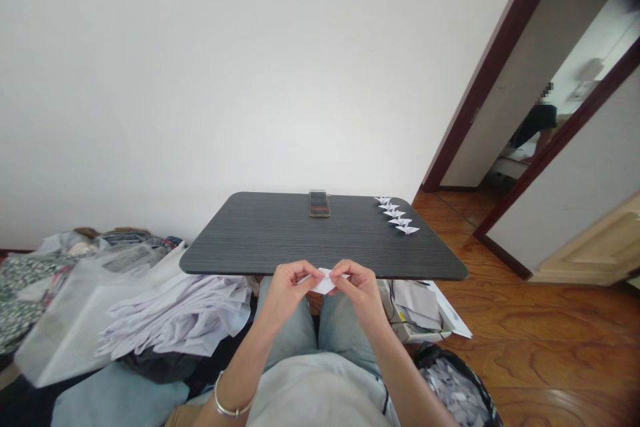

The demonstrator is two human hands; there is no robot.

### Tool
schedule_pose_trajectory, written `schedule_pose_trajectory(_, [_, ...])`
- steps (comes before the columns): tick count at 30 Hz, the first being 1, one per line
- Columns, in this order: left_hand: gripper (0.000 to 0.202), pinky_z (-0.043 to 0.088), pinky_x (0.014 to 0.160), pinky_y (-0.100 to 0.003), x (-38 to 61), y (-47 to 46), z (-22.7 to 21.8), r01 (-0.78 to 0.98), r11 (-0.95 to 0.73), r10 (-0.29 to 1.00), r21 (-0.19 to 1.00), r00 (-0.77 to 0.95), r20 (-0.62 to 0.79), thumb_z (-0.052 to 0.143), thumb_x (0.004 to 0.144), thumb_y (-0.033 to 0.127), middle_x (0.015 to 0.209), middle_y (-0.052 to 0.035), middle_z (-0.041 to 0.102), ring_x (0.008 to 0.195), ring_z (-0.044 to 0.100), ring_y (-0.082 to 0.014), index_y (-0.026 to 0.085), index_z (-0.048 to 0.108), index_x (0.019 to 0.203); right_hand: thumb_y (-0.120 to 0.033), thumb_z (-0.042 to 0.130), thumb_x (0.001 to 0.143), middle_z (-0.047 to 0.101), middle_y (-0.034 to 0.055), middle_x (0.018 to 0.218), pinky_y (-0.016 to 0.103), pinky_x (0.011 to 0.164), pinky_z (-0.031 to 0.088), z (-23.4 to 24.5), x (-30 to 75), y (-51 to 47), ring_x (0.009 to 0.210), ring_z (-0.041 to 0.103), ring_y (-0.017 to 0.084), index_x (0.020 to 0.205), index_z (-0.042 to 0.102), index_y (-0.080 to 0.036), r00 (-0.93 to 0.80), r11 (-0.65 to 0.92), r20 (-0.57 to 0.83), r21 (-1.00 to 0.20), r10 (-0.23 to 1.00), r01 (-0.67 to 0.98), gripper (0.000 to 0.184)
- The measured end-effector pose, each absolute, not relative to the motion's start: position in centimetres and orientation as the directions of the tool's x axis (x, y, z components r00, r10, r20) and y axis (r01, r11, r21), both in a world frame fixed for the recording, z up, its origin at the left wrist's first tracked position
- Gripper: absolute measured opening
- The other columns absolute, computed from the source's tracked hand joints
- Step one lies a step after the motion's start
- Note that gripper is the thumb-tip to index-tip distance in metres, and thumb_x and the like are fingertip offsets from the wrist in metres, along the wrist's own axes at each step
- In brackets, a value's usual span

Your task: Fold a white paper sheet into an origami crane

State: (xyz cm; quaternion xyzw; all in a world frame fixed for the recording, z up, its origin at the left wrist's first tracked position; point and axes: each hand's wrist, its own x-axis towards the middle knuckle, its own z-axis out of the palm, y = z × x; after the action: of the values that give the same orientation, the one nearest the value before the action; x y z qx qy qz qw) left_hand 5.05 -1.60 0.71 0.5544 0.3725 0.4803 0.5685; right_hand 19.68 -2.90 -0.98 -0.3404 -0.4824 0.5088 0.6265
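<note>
A small folded piece of white paper [325, 283] is held between my two hands, just in front of the table's near edge and above my lap. My left hand [294, 283] pinches its left side between thumb and fingers. On the other side, the thumb and fingers of my right hand [356, 282] close on the paper too. Parts of the paper are hidden behind my fingertips. Several folded white paper figures [400, 221], with pointed wing-like ends, stand in a slanting row on the right of the dark table [270, 233].
A phone-like dark rectangle [319, 204] sits at the table's back edge by the wall. To the left lie piled white cloths [185, 313]. At right are a white box [417, 313] with papers and a black bag [453, 380] of paper scraps. A person [537, 123] shows through the doorway.
</note>
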Motion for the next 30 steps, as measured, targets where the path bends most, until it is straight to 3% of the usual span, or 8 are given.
schedule_pose_trajectory(10, [0.013,0.043,0.063,-0.022,4.8,-1.7,0.8,-0.163,-0.087,0.934,0.983,0.331,0.137,0.065,0.072,0.027,0.072,-0.0025,0.066,0.066,0.058,-0.0121,0.013,0.064,0.072,-0.022,0.067,0.066,0.06,-0.0024,0.057,0.022,0.046,0.048,-0.7,19.9,-2.8,0.048,0.057,0.012,0.063,0.066,-0.019,0.046,0.259,0.256,-0.927,0.965,-0.272,0.005])
schedule_pose_trajectory(15, [0.028,0.049,0.055,-0.024,4.7,-1.9,1.7,-0.239,0.011,0.934,0.971,0.349,0.075,0.067,0.07,0.037,0.071,0.0009,0.062,0.064,0.059,-0.0137,0.019,0.051,0.084,-0.022,0.066,0.068,0.06,-0.002,0.057,0.021,0.048,0.046,-0.6,19.9,-2.9,0.05,0.055,0.011,0.063,0.065,-0.019,0.035,0.284,0.284,-0.931,0.958,-0.229,0.006])
schedule_pose_trajectory(18, [0.033,0.05,0.053,-0.022,4.6,-2.0,2.1,-0.216,0.003,0.929,0.976,0.362,0.077,0.07,0.068,0.033,0.074,0.001,0.061,0.068,0.06,-0.0142,0.019,0.051,0.09,-0.022,0.066,0.069,0.06,-0.0023,0.057,0.021,0.048,0.045,-0.7,19.9,-2.9,0.051,0.055,0.011,0.064,0.064,-0.019,0.038,0.306,0.306,-0.923,0.951,-0.232,0.006])
schedule_pose_trajectory(22, [0.028,0.05,0.056,-0.021,4.6,-1.9,2.1,-0.184,-0.023,0.926,0.983,0.367,0.09,0.073,0.065,0.028,0.078,-0.0016,0.064,0.068,0.06,-0.0128,0.015,0.057,0.085,-0.024,0.067,0.07,0.06,-0.0018,0.059,0.021,0.05,0.045,-0.7,20.0,-2.9,0.052,0.055,0.012,0.065,0.064,-0.019,0.035,0.31,0.312,-0.918,0.95,-0.245,0.007])
schedule_pose_trajectory(30, [0.018,0.045,0.06,-0.022,4.5,-2.0,1.8,-0.152,-0.038,0.952,0.988,0.294,0.082,0.072,0.065,0.026,0.067,-0.0046,0.07,0.06,0.061,-0.0119,0.012,0.063,0.069,-0.028,0.069,0.07,0.06,-0.001,0.062,0.022,0.05,0.046,-0.4,19.8,-3.1,0.055,0.054,0.012,0.068,0.066,-0.019,-0.034,0.29,0.306,-0.928,0.952,-0.236,0.01])
